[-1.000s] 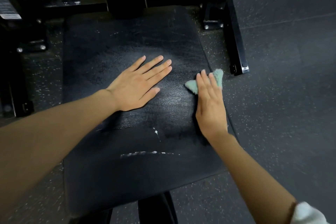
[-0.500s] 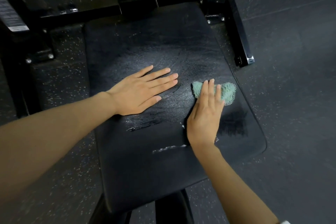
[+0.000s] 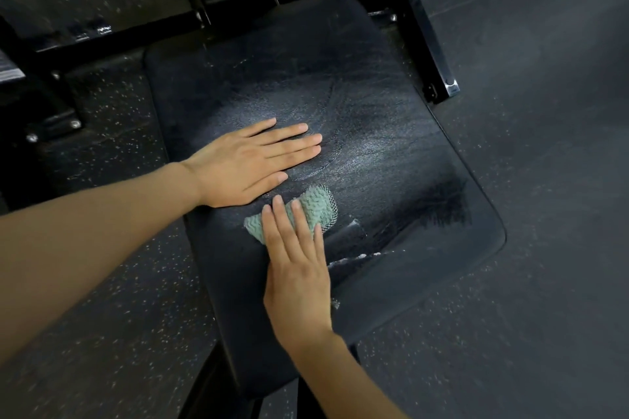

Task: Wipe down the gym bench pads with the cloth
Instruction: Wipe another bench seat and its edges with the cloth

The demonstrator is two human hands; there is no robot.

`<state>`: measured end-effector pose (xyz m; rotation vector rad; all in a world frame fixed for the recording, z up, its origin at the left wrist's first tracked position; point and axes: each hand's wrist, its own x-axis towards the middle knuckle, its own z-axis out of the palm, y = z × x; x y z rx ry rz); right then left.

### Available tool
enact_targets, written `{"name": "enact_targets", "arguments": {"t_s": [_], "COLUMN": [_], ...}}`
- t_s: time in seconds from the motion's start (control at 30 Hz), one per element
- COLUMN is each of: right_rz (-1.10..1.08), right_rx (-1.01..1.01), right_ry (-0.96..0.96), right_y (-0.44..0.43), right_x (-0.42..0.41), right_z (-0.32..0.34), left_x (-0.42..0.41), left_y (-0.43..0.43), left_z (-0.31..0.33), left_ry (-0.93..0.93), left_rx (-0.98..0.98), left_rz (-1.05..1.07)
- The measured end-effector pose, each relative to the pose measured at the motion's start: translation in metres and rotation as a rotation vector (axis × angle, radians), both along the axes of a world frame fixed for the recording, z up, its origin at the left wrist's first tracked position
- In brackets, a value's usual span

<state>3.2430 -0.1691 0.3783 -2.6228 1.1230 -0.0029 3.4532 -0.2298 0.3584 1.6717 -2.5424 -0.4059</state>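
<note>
A black gym bench pad (image 3: 391, 133) fills the middle of the view, its surface streaked with wet wipe marks. My left hand (image 3: 252, 163) lies flat on the pad, fingers straight and pointing right. Just below it, my right hand (image 3: 296, 262) presses a small green knitted cloth (image 3: 316, 207) onto the pad with straight fingers. Part of the cloth is hidden under those fingers. A darker wiped patch shows near the pad's right edge.
The bench's black steel frame (image 3: 425, 37) runs behind and to the right of the pad, with a bolted foot (image 3: 442, 90) on the floor. Speckled black rubber flooring (image 3: 544, 214) surrounds the bench. A support post (image 3: 218, 391) sits under the pad's near end.
My right hand has slid the cloth left and toward me across the pad, ending just under my left hand. The left hand stays flat in place. The camera has shifted.
</note>
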Motion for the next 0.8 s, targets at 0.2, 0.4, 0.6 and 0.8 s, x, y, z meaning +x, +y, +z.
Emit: {"name": "enact_targets", "arguments": {"t_s": [0.2,0.4,0.6,0.8], "right_rz": [-0.02,-0.247,-0.496,-0.382], "right_rx": [-0.02,0.018,0.033,0.023], "right_ry": [0.005,0.037,-0.012,-0.027], "right_y": [-0.055,-0.114,-0.076,-0.002], "right_x": [-0.036,-0.08,-0.039,0.01], "right_z": [0.0,0.001,-0.002,-0.001], "left_x": [0.003,0.004,0.004,0.004], "left_y": [0.001,0.002,0.002,0.002], "left_z": [-0.002,-0.003,-0.005,-0.004], "left_ry": [0.019,0.014,-0.005,0.001], "left_rx": [-0.004,-0.002,-0.015,-0.024], "left_rz": [-0.003,0.0,-0.004,-0.003]}}
